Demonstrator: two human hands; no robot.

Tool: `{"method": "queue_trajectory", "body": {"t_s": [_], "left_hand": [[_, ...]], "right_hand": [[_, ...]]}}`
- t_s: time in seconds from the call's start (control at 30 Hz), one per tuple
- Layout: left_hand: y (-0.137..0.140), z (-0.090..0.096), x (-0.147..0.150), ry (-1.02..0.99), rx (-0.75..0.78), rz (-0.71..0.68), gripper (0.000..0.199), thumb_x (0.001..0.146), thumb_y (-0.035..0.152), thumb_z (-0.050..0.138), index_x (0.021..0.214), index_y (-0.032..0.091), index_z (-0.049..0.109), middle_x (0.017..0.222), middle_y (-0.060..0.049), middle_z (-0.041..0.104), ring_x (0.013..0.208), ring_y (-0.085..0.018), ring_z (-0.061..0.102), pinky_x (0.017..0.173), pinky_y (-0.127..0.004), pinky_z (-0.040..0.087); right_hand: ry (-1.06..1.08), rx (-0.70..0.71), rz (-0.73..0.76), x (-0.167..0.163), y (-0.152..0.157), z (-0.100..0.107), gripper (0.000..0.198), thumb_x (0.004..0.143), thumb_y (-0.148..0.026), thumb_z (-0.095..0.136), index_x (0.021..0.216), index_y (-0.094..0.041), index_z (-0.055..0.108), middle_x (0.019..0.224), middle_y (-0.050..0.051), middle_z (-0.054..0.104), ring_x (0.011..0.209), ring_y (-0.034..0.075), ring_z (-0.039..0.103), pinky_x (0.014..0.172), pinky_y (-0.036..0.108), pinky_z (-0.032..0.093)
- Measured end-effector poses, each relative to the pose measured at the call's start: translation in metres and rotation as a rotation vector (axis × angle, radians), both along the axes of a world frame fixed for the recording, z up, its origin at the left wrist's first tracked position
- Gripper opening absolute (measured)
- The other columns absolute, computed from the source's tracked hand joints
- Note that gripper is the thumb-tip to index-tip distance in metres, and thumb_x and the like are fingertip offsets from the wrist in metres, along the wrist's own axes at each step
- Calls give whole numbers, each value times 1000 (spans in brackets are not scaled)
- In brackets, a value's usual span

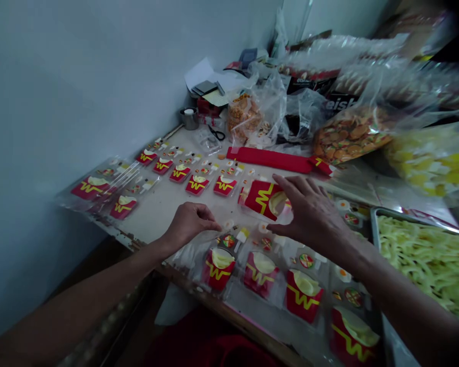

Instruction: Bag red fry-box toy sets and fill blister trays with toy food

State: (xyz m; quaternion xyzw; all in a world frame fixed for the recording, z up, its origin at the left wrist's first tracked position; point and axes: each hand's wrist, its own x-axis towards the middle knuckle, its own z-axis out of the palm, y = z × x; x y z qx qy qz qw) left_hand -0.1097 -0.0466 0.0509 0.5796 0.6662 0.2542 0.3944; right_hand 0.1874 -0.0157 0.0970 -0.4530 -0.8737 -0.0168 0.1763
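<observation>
Over at the table (156,224), the right hand (315,209) is spread wide, thumb well apart from the fingers, and the red carton with the yellow zigzag (260,198) lies tilted right at that gap, its pale-filled end nearest the palm (whether skin meets it, I can't tell from here). The left hand (189,224) sits nearer the wall (80,92), fingertips bunched at the edge of a clear wrapper (202,244); whether they pinch it, I can't say. Beyond the right forearm stands a tray (374,224) of pale strips (424,260).
</observation>
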Motion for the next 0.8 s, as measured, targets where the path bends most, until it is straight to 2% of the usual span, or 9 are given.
{"method": "queue_trajectory", "body": {"t_s": [0.13, 0.37, 0.63, 0.8], "left_hand": [[2, -2, 5, 60, 28, -30, 33, 52, 44, 89, 66, 19, 74, 64, -1, 69, 59, -15, 56, 56, -27, 36], [17, -7, 5, 50, -40, -42, 35, 50, 44, 90, 66, 18, 73, 61, 0, 66, 58, -15, 55, 54, -26, 35], [19, -14, 3, -115, -166, -240, 34, 45, 38, 92, 62, 18, 71, 56, 3, 59, 53, -12, 49, 51, -25, 33], [34, -22, -1, -189, -241, -318, 45, 41, 33, 94, 76, 17, 69, 55, 7, 53, 51, -10, 46, 50, -24, 30]], "right_hand": [[-47, -9, 8, 0, -3, -7, 100, 71, -48, 81, 154, -24, 29, 136, 15, 52, 121, 40, 47, 97, 54, 42], [-16, -20, -42, 6, -11, -16, 99, 76, -50, 77, 156, -26, 23, 139, 14, 50, 122, 41, 46, 97, 56, 40], [-65, -9, -11, -1, -17, -31, 96, 81, -42, 73, 158, -27, 17, 138, 15, 50, 122, 40, 44, 99, 54, 38], [-52, -32, -3, -19, -22, -37, 93, 83, -41, 71, 157, -26, 17, 138, 15, 50, 122, 39, 44, 98, 54, 38]]}}
